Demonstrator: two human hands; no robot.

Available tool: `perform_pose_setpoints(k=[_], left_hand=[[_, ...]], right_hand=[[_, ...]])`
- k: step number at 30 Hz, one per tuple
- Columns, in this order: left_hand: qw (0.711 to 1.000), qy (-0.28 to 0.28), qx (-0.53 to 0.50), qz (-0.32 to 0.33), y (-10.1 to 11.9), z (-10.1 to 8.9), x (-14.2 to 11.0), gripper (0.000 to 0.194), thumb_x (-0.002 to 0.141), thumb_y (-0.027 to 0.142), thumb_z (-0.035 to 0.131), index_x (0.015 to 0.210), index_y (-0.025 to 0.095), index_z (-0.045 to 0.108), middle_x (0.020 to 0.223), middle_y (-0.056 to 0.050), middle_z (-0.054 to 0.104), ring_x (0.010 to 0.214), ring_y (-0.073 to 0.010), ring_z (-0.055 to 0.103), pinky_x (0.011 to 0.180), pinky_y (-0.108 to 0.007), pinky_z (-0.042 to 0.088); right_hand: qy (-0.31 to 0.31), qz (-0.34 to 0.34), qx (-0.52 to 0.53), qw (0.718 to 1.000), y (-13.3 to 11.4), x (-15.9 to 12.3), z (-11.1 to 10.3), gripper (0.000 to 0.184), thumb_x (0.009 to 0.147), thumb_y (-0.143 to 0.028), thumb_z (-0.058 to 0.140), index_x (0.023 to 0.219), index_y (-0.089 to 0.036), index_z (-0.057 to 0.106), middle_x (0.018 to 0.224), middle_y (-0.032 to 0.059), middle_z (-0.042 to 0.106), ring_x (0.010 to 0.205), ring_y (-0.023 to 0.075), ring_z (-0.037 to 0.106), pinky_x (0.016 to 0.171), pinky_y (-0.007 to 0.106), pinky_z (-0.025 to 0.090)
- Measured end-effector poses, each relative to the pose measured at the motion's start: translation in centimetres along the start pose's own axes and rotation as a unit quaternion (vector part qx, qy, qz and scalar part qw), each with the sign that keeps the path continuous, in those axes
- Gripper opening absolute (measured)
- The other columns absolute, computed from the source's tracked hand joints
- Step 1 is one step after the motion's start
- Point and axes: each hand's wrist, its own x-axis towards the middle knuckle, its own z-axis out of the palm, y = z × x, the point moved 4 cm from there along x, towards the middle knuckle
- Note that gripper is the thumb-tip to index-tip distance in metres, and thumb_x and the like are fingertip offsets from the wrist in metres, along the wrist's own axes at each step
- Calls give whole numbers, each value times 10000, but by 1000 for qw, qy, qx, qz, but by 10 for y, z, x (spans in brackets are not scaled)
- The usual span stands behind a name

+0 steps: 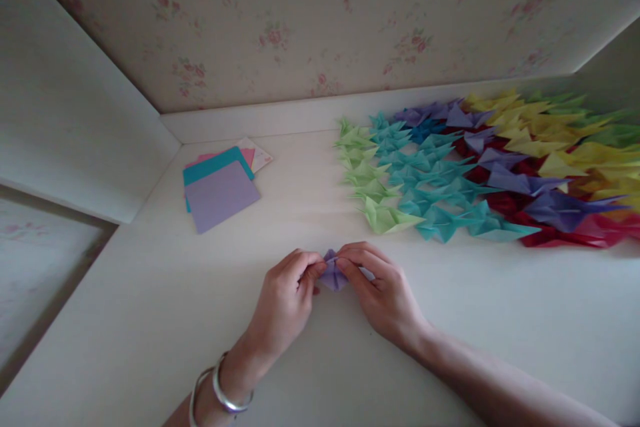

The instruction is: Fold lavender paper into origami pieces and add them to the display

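Note:
A small piece of purple origami paper (334, 277), folded into a pointed shape, is held between both hands just above the white table. My left hand (295, 280) pinches its left side between thumb and fingers. On the opposite side, my right hand (373, 280) grips the paper the same way, thumb near the middle. Fingertips cover parts of the folds on both edges. Two silver bangles (225, 390) circle my left wrist.
Rows of folded paper cranes (440, 180) in green, teal, purple, red and yellow fill the back right of the table (320, 360). Purple origami sheets (223, 197) lie over teal and pink ones at the back left. Behind stands a floral-papered wall (300, 13).

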Motion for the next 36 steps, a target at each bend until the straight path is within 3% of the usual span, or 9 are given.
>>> perform_pose_setpoints(k=[8, 11, 17, 20, 25, 36], left_hand=[[999, 19, -17, -42, -4, -2, 0, 150, 972, 244, 518, 878, 201, 627, 781, -10, 648, 607, -130, 656, 575, -217, 546], [999, 16, -15, -40, -3, -3, 0, 139, 974, 269, 527, 914, 200, 631, 793, -17, 665, 630, -139, 662, 587, -226, 551], [995, 13, 57, 81, 9, -7, 0, 186, 968, 190, 548, 1125, 222, 643, 993, -63, 702, 926, -192, 664, 822, -306, 544], [989, 9, 80, 127, 14, -7, 1, 186, 932, 200, 622, 1113, 215, 667, 1016, -74, 700, 963, -209, 643, 877, -339, 521], [996, 3, 24, 82, 17, -9, 3, 61, 916, 182, 628, 934, 184, 686, 921, -59, 700, 889, -188, 653, 811, -300, 524], [998, -34, -32, 31, 19, -11, 3, 114, 884, 122, 564, 869, 193, 652, 891, -52, 662, 853, -195, 635, 773, -323, 511]], right_hand=[[41, 31, -29, 998, 8, 2, -7, 155, 962, -244, 550, 857, -199, 656, 861, 33, 673, 818, 163, 624, 749, 256, 495], [21, 62, -24, 998, 14, 1, -6, 151, 966, -285, 543, 905, -199, 652, 830, 22, 681, 752, 152, 630, 677, 240, 499], [-14, 79, -25, 996, 12, -1, -4, 166, 956, -302, 552, 887, -198, 662, 797, 18, 692, 678, 142, 631, 585, 219, 492], [-18, 64, -29, 997, 9, -1, -5, 146, 950, -276, 559, 892, -203, 673, 821, 21, 710, 708, 146, 649, 603, 217, 508], [-45, 22, -30, 998, 5, -1, -5, 120, 945, -233, 580, 922, -211, 696, 840, 17, 735, 753, 143, 672, 638, 204, 520], [-61, -33, -72, 995, -1, 0, -5, 106, 941, -199, 598, 900, -209, 696, 795, 21, 720, 710, 147, 667, 666, 232, 499]])
